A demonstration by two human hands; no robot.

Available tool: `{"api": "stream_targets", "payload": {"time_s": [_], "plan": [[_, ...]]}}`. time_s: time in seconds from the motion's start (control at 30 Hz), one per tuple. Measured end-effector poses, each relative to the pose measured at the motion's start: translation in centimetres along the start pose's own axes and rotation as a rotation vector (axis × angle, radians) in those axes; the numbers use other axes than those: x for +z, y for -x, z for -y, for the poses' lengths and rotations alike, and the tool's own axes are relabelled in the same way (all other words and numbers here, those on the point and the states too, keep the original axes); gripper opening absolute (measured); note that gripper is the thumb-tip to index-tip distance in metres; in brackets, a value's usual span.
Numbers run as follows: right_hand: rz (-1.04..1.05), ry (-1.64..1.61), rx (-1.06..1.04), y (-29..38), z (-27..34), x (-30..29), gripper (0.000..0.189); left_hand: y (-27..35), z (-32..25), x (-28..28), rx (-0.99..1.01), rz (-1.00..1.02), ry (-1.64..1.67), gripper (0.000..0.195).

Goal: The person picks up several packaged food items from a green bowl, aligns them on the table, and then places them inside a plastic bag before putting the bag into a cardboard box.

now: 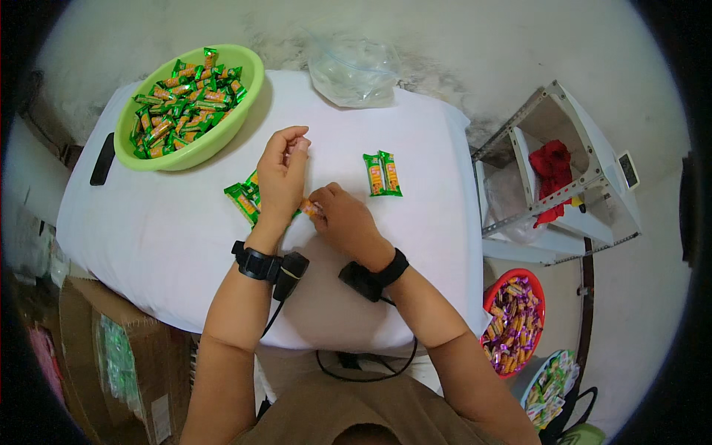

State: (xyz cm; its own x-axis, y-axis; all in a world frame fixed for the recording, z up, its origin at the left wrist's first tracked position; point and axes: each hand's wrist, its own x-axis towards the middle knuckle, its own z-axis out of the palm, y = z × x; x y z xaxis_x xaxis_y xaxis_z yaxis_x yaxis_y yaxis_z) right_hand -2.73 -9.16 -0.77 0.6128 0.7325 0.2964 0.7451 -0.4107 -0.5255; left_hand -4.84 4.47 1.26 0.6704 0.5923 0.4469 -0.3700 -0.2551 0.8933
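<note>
My right hand (347, 219) has its fingertips closed on a small green-and-orange wrapped snack packet (309, 208), part of which is hidden by the hand. My left hand (285, 169) is just above and to the left, turned on its edge with its fingers curled. Nothing shows in the left fingers, but the palm is hidden. Under and beside the left wrist lie several similar packets (242, 203), partly covered by that hand. To the right of both hands, two more snack packets (382, 174) lie side by side on the white cloth.
A light green basin (245, 119) full of the same packets stands at the back left, near a black phone (102, 159). A clear plastic bag (356, 72) sits at the back. Right are a metal shelf (556, 206) and a red basin (542, 311); lower left, a cardboard box (133, 345).
</note>
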Motion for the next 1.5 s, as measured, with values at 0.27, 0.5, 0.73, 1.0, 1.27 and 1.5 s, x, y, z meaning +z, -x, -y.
{"api": "stream_targets", "payload": {"time_s": [0.27,0.5,0.73,1.0,1.27,1.5], "plan": [[-0.335,-0.334,0.275,1.0,-6.0,-5.9,0.029,0.5,0.7,0.5,0.007,0.017,-0.023,0.019],[-0.183,-0.124,0.456,1.3,-12.9,-8.3,0.048,2.5,3.6,5.1,0.221,0.476,-0.355,0.045],[-0.085,0.089,0.278,1.2,-11.6,-8.0,0.053,2.2,5.5,6.0,0.258,0.655,-0.515,0.060],[-0.012,0.027,0.091,0.9,-10.6,-8.0,0.048,1.6,3.3,5.4,0.147,0.717,-0.562,0.062],[-0.042,-0.104,0.115,0.7,-10.7,-7.5,0.041,2.0,3.3,4.9,0.243,0.730,-0.545,0.068],[-0.022,-0.108,0.178,1.3,-11.4,-7.2,0.039,1.6,3.5,3.5,0.199,0.833,-0.575,0.072]]}}
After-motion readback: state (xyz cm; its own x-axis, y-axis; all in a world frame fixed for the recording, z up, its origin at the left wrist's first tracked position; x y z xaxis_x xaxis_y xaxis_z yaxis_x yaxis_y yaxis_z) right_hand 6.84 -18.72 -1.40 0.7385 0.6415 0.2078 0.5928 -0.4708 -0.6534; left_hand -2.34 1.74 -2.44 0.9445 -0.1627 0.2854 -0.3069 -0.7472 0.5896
